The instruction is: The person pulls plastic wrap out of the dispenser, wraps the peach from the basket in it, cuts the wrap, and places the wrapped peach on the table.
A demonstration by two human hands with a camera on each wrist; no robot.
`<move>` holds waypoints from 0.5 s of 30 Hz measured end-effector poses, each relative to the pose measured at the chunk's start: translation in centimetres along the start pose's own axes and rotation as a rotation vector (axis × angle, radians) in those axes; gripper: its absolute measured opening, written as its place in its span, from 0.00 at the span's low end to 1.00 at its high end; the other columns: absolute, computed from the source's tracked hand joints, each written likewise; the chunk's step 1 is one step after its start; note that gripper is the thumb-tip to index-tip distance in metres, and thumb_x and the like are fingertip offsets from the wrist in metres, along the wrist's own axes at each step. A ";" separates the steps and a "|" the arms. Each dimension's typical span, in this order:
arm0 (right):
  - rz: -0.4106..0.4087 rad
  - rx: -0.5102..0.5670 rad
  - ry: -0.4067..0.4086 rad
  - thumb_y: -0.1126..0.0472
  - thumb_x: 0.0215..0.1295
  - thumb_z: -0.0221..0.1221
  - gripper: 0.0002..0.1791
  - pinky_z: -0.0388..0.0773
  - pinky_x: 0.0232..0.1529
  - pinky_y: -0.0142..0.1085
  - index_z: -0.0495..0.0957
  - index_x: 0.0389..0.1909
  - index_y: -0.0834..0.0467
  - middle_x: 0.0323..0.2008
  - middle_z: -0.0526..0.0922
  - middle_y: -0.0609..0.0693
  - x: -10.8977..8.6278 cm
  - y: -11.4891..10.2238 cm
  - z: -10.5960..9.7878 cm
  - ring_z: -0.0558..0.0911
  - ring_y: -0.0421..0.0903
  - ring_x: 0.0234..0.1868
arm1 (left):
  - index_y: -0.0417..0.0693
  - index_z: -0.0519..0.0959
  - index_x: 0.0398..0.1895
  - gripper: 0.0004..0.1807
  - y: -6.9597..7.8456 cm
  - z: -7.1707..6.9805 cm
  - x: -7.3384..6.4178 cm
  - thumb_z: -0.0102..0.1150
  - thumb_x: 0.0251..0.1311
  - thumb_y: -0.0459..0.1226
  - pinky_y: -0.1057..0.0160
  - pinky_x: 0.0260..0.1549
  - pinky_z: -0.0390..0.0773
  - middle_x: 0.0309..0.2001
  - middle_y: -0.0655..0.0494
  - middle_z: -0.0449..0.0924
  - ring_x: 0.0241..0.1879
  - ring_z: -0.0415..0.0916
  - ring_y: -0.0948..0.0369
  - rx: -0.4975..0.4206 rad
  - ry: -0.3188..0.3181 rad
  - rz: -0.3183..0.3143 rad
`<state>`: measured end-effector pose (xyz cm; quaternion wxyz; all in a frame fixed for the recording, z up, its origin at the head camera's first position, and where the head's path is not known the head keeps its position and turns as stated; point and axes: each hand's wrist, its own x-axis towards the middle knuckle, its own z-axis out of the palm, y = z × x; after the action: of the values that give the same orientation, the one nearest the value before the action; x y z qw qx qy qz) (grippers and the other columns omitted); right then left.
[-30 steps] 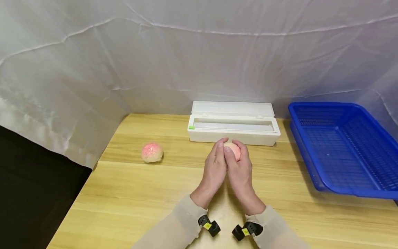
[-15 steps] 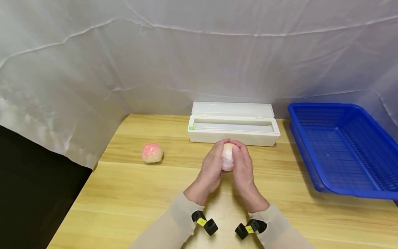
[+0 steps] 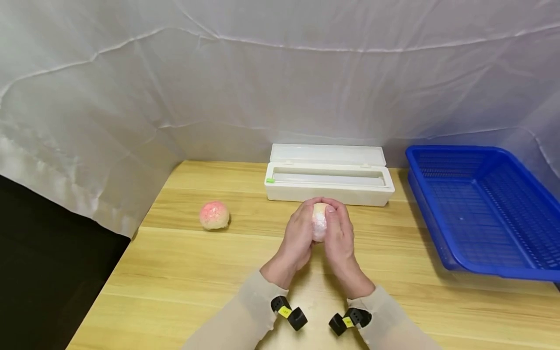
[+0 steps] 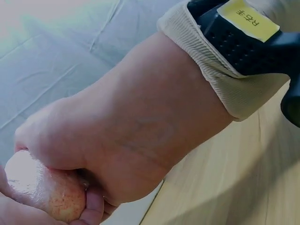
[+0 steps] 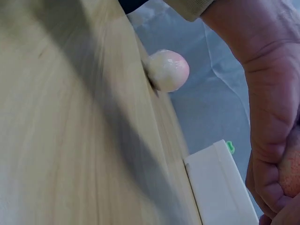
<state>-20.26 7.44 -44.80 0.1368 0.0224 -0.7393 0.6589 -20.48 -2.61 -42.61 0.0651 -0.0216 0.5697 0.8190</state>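
Note:
In the head view, a pink and cream peach (image 3: 320, 222) with shiny clear film over it sits between both palms above the table. The left hand (image 3: 296, 237) wraps its left side, and the right hand (image 3: 340, 238) its right side, thumb on top. Their fingertips meet at the far side. The left wrist view shows the film glinting on the peach (image 4: 47, 192) beside the right hand (image 4: 122, 126). Part of the peach (image 5: 290, 171) peeks out beneath the left hand (image 5: 274, 103) in the right wrist view. Its underside is hidden.
Another shiny peach (image 3: 214, 215) lies on the wooden table (image 3: 183, 272) to the left. Beyond the hands stands a white cling film box (image 3: 328, 193), lid raised, with a green slider (image 3: 270, 180). A blue basket (image 3: 450, 243) is at the right; a grey-white curtain (image 3: 280, 92) hangs behind.
The peach has turned between the hands, so its glossy film-covered side now faces up. The thumbs have parted and the left wrist has shifted slightly left. The other things stay put.

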 end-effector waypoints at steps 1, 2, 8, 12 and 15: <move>0.003 -0.012 -0.021 0.55 0.84 0.43 0.22 0.75 0.52 0.36 0.76 0.65 0.62 0.62 0.80 0.61 0.1 0.0 -0.1 0.76 0.50 0.55 | 0.46 0.77 0.68 0.26 0.2 -0.1 0.0 0.34 0.86 0.48 0.69 0.35 0.80 0.56 0.47 0.77 0.44 0.76 0.60 -0.002 -0.011 -0.005; 0.007 -0.021 -0.045 0.55 0.84 0.42 0.23 0.74 0.57 0.39 0.74 0.67 0.62 0.64 0.79 0.62 0.3 -0.1 -0.3 0.76 0.52 0.58 | 0.48 0.77 0.70 0.28 0.4 -0.3 0.0 0.32 0.86 0.51 0.69 0.37 0.81 0.59 0.46 0.77 0.46 0.77 0.59 -0.008 -0.023 -0.015; 0.052 -0.067 -0.131 0.50 0.85 0.41 0.30 0.55 0.76 0.56 0.64 0.77 0.63 0.73 0.63 0.67 0.7 -0.4 -1.3 0.63 0.60 0.73 | 0.57 0.71 0.78 0.37 1.8 -1.2 0.2 0.27 0.81 0.64 0.53 0.68 0.75 0.80 0.41 0.61 0.74 0.67 0.52 -0.070 -0.094 -0.006; 0.193 0.117 -0.107 0.47 0.85 0.43 0.29 0.65 0.70 0.44 0.66 0.75 0.62 0.69 0.69 0.61 1.0 -0.5 -1.5 0.69 0.51 0.67 | 0.53 0.69 0.79 0.32 2.1 -1.6 0.1 0.32 0.84 0.57 0.47 0.73 0.69 0.81 0.39 0.58 0.76 0.65 0.48 -0.063 -0.103 -0.003; 0.321 0.364 -0.069 0.46 0.85 0.44 0.26 0.75 0.59 0.34 0.69 0.67 0.61 0.60 0.73 0.53 1.2 -0.8 -1.5 0.75 0.44 0.57 | 0.53 0.70 0.78 0.28 1.4 -1.6 0.0 0.36 0.85 0.52 0.50 0.70 0.72 0.76 0.44 0.68 0.71 0.71 0.50 0.074 -0.082 0.042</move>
<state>-20.98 8.95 -43.63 -0.0011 -0.0486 -0.6066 0.7935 -20.77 -4.55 -41.83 0.0720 0.0265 0.5967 0.7988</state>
